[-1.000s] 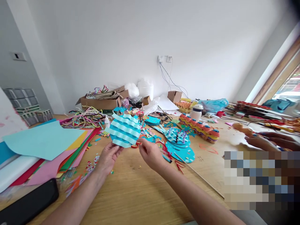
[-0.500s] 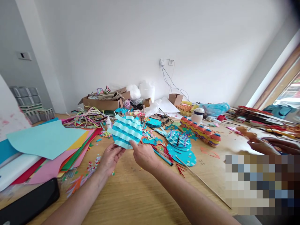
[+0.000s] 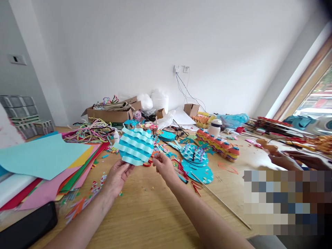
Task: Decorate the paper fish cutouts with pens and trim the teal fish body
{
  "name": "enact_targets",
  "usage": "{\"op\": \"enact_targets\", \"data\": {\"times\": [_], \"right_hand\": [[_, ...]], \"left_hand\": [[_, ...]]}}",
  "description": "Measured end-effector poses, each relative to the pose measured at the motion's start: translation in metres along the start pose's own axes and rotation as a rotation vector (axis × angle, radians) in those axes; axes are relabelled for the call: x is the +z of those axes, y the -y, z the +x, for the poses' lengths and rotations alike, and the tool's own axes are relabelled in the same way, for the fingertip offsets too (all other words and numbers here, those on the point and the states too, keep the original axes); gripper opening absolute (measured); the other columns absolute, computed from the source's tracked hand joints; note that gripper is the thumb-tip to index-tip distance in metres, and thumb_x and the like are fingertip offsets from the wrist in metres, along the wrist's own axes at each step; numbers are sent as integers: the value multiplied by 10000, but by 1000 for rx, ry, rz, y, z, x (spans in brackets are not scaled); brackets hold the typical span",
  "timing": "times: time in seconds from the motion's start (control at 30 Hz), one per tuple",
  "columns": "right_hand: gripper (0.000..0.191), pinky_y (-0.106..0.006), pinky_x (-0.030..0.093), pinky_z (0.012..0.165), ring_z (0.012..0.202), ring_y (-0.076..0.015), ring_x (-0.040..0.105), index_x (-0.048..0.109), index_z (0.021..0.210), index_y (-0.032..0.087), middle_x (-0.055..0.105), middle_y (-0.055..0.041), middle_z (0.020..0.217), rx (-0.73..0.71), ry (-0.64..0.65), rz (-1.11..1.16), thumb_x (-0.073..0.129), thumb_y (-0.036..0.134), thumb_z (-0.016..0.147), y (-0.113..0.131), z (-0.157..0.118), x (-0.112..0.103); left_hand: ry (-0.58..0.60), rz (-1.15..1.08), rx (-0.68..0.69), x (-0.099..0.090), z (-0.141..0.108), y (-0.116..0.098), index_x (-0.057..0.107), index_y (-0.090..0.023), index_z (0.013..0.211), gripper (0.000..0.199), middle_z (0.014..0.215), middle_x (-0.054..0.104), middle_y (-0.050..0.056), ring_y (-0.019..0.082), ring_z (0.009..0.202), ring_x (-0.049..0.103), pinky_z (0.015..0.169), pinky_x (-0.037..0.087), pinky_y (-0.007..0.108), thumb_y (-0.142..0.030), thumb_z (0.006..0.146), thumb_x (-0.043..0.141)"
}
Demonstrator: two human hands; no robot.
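My left hand (image 3: 121, 173) pinches the lower edge of a round blue paper disc (image 3: 136, 148), thumb in front and fingers behind. Wavy light-blue paper strips (image 3: 133, 151) run across its face in rows. The disc is tilted up towards me above the table. My right hand (image 3: 164, 166) is at the disc's lower right edge, fingers curled and thumb and index pressed together. Whether it touches the edge or pinches something small, I cannot make out. Red-handled scissors (image 3: 147, 164) seem to lie partly hidden behind the disc.
Coloured paper sheets (image 3: 46, 155) and a black phone (image 3: 31, 224) lie left. Several blue paper pieces (image 3: 198, 173), a thin stick (image 3: 223, 202) and painted egg cartons (image 3: 218, 145) lie right. A white-bodied jar (image 3: 214, 128) stands behind them. Another person's hand (image 3: 285, 160) works at far right.
My right hand has moved off the disc's front face to its lower right edge, its index finger no longer extended on the strips. The view has turned slightly right. My left hand still holds the disc.
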State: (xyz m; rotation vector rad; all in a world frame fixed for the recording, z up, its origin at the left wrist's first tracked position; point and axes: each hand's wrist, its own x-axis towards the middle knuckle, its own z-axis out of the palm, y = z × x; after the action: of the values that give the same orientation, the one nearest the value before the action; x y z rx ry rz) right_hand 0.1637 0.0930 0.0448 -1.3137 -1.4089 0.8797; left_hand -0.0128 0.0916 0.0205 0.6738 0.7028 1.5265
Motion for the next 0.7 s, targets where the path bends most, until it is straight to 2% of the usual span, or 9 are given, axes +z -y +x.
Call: {"op": "enact_targets", "data": {"times": [0.1, 0.2, 0.27, 0.47, 0.7], "right_hand": [[148, -211, 296, 469, 482, -82, 444, 555, 735, 184, 554, 35, 615, 166, 118, 301, 582, 312, 666, -1, 4, -1], [195, -198, 326, 527, 595, -83, 507, 607, 741, 179, 615, 14, 719, 195, 170, 489, 654, 316, 610, -1, 4, 0], [207, -196, 333, 546, 633, -90, 529, 623, 731, 178, 623, 11, 716, 203, 172, 572, 684, 315, 588, -3, 4, 3], [266, -193, 334, 514, 600, -99, 551, 615, 690, 164, 621, 6, 643, 230, 148, 694, 744, 354, 555, -9, 9, 10], [331, -190, 364, 512, 601, -102, 572, 618, 705, 162, 639, -3, 668, 201, 215, 731, 781, 387, 525, -8, 7, 8]], "left_hand": [[5, 14, -13, 1, -2, -2, 654, -134, 752, 227, 768, 698, 34, 161, 726, 657, 740, 519, 264, -85, 548, 744], [7, 20, -16, 3, -3, -2, 653, -129, 742, 230, 759, 696, 38, 157, 715, 653, 724, 513, 251, -92, 537, 753], [7, 19, -14, 3, -3, -2, 655, -125, 734, 230, 755, 696, 38, 154, 714, 651, 721, 510, 241, -100, 530, 760], [23, 18, -18, 3, -3, 0, 674, -125, 756, 253, 786, 702, 36, 156, 738, 651, 738, 514, 251, -117, 525, 776], [47, 13, -8, 2, -2, -1, 676, -134, 759, 272, 792, 704, 26, 151, 744, 653, 726, 521, 240, -144, 517, 800]]}}
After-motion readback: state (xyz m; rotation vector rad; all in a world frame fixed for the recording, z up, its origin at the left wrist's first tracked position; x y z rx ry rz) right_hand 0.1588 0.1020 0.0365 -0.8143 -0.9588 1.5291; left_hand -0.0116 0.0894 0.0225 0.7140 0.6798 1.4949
